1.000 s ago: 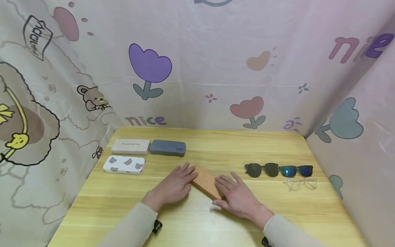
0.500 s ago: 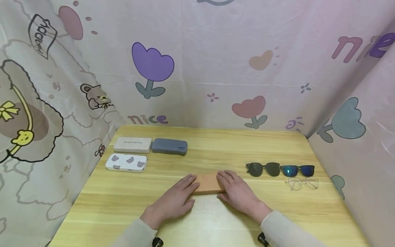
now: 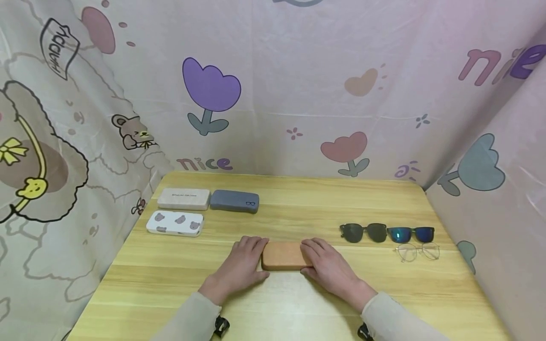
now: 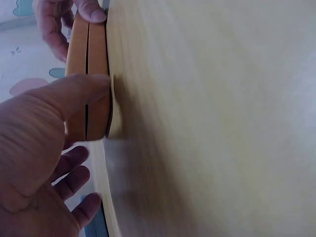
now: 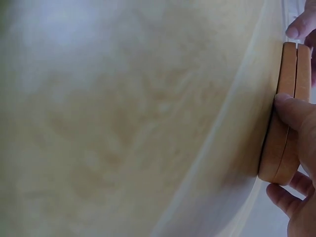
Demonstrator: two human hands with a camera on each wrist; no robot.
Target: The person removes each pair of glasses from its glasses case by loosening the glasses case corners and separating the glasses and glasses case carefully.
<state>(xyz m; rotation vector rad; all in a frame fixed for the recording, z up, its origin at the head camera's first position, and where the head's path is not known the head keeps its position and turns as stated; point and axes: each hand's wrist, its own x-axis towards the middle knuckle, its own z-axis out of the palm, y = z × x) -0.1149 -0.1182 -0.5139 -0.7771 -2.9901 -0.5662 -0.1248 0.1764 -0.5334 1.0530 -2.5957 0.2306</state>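
A tan-orange glasses case (image 3: 286,256) lies flat on the table in the head view, its long side facing me. My left hand (image 3: 241,263) holds its left end; in the left wrist view the thumb (image 4: 86,91) lies across the front side while the other fingers are partly hidden behind. At the right end, my right hand (image 3: 330,265) grips the case with its fingers over the top and far side. The right wrist view shows that thumb (image 5: 291,109) against the front. A thin seam runs along the case, with the lid down.
Back left on the wooden table (image 3: 298,199) are a cream case (image 3: 184,199), a blue-grey case (image 3: 234,201) and a white bear-print case (image 3: 175,223). To the right lie dark sunglasses (image 3: 353,233), blue-lensed sunglasses (image 3: 401,235) and thin-framed glasses (image 3: 407,252). Patterned curtains surround the table.
The tan case has turned from a slant to lie straight across in front of me. Both hands moved with it, and the left hand shifted slightly at its end.
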